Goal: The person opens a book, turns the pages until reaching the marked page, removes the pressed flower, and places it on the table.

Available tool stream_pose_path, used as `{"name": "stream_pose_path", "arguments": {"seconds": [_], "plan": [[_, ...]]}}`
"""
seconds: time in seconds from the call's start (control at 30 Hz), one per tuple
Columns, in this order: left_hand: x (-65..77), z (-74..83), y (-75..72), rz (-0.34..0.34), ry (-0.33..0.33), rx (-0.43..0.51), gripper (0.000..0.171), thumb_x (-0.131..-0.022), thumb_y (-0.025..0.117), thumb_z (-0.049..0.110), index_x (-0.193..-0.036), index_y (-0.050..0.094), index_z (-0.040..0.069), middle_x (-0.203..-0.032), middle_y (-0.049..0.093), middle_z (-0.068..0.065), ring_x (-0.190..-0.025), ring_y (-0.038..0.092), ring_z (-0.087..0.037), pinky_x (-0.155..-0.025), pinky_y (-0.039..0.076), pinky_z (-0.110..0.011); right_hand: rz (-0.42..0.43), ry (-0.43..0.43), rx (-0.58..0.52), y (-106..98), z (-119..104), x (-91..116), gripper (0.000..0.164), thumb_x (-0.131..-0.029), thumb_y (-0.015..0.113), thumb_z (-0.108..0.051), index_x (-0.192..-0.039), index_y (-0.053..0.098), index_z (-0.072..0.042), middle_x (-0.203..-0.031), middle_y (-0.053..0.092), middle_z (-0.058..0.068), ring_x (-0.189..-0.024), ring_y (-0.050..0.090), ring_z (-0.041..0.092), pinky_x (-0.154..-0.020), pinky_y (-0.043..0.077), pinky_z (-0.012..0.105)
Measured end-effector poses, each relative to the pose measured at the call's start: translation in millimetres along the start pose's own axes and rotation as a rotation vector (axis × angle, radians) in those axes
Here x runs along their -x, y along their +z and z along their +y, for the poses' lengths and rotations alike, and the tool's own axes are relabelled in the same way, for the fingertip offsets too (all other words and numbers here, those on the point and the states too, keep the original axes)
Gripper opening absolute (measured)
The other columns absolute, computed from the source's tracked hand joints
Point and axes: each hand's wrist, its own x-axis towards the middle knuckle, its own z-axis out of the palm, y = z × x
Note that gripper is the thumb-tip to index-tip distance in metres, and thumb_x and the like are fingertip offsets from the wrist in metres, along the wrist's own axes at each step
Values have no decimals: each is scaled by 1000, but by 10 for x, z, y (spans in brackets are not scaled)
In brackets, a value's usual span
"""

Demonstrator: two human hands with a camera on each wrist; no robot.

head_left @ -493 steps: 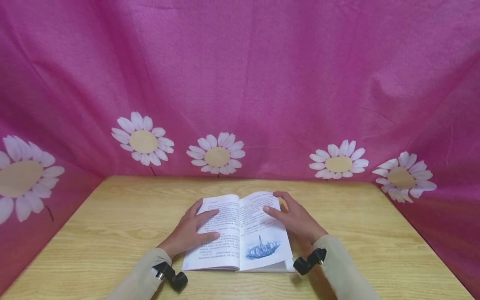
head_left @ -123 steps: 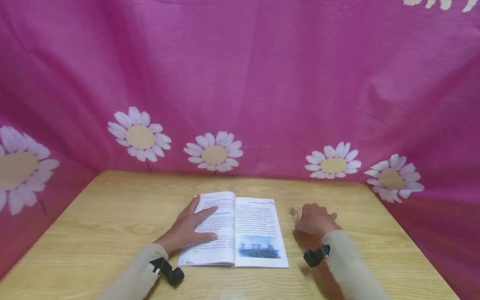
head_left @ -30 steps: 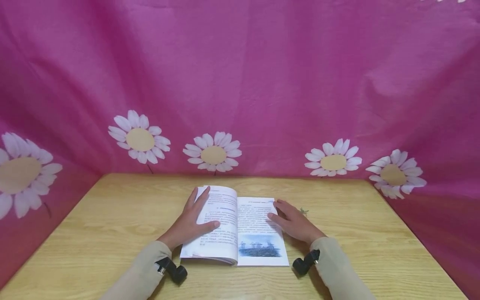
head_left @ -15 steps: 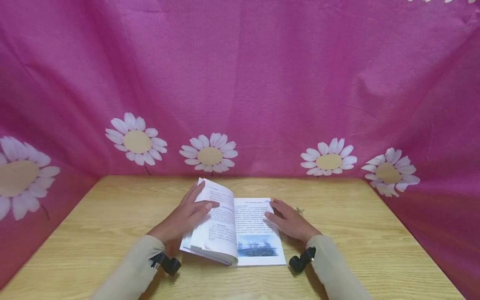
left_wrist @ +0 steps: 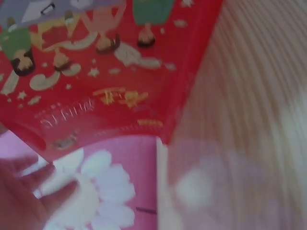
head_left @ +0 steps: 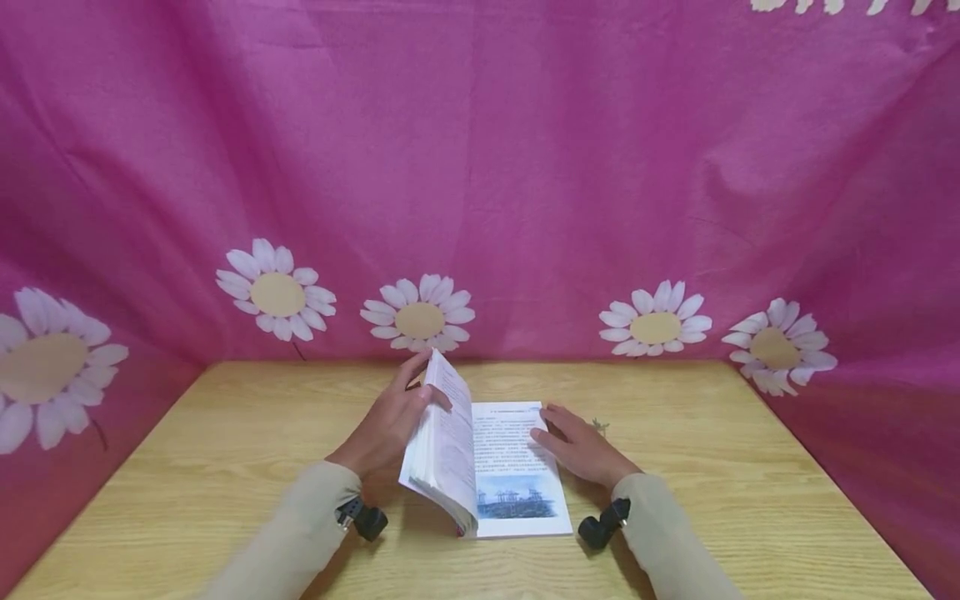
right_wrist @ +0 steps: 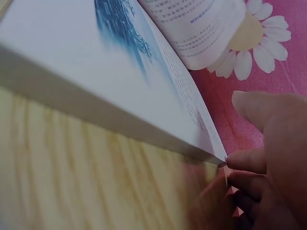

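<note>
An open book point(head_left: 517, 467) lies on the table, its right half flat and showing printed text and a blue picture. My left hand point(head_left: 386, 425) grips the left half near its top edge and tilts it steeply up off the table. In the left wrist view the book's red illustrated cover point(left_wrist: 110, 72) faces the camera, with the left hand's fingers at its lower left. My right hand point(head_left: 588, 450) rests at the book's upper right; in the right wrist view a fingertip touches the page corner and the thumb stands apart above it. A small green sprig point(head_left: 599, 426) lies just beyond the right hand.
The wooden table point(head_left: 247, 467) spreads out on both sides of the book. A pink cloth point(head_left: 525, 183) printed with white daisies hangs along its back and sides. Each sleeve carries a small black camera point(head_left: 367, 521) at the wrist.
My left hand has raised the book's left half and swung it rightward. About four seconds ago my right hand was at the sprig; it has since moved to the book's edge.
</note>
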Motion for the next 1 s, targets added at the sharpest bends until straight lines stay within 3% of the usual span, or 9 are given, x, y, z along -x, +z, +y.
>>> {"name": "stream_pose_path", "arguments": {"seconds": [0.07,0.17,0.33,0.57,0.7,0.8,0.87,1.0], "plan": [[-41,46,73,15,-3,-20,36,-103,35,39,-105,65,20,-158,13,10,-134,35,-31,-98,43,-48,3,6,9,-4,14,8,72,-96,47,-54,-150,34,-7,-158,23,14,-145,19,35,-115,17,54],[-117,133,186,21,-19,-55,40,-102,33,47,-105,64,23,-159,12,9,-135,32,-33,-101,41,-54,9,13,19,-17,23,28,71,-96,48,-53,-150,34,-8,-158,24,14,-145,19,36,-115,17,54],[-228,309,370,4,19,-200,47,-101,27,53,-103,66,27,-160,9,9,-144,19,-24,-110,27,-58,10,30,25,-35,25,32,70,-96,49,-52,-149,35,-8,-158,24,15,-144,19,36,-115,17,54],[-395,504,684,-123,66,-442,52,-97,30,62,-108,63,23,-162,2,-1,-147,13,-27,-104,38,-55,-3,7,3,-79,52,59,67,-94,54,-50,-146,42,-9,-155,29,17,-142,25,37,-113,22,56],[-494,565,860,-185,44,-529,49,-92,39,64,-101,61,21,-162,4,-7,-147,11,-26,-100,44,-48,-9,3,-99,-213,71,99,59,-95,55,-49,-140,49,-12,-150,39,16,-138,33,37,-110,26,57],[-558,600,978,-248,7,-594,50,-89,44,66,-101,59,19,-162,3,-10,-147,10,-29,-96,49,-43,18,16,-112,-405,99,132,56,-96,53,-49,-137,53,-10,-145,45,15,-135,36,38,-107,29,61],[-592,607,1064,-293,-21,-648,55,-89,43,68,-108,60,19,-162,3,-11,-146,12,-32,-94,50,-44,47,14,-51,-539,124,146,55,-98,51,-47,-136,53,-7,-143,48,17,-134,38,40,-104,32,62],[-617,575,1227,-376,-66,-733,70,-87,42,71,-131,56,20,-161,6,-12,-145,15,-38,-95,48,-51,64,50,-30,-711,165,178,56,-98,51,-46,-135,53,-5,-140,50,19,-132,39,43,-101,35,63]]}}
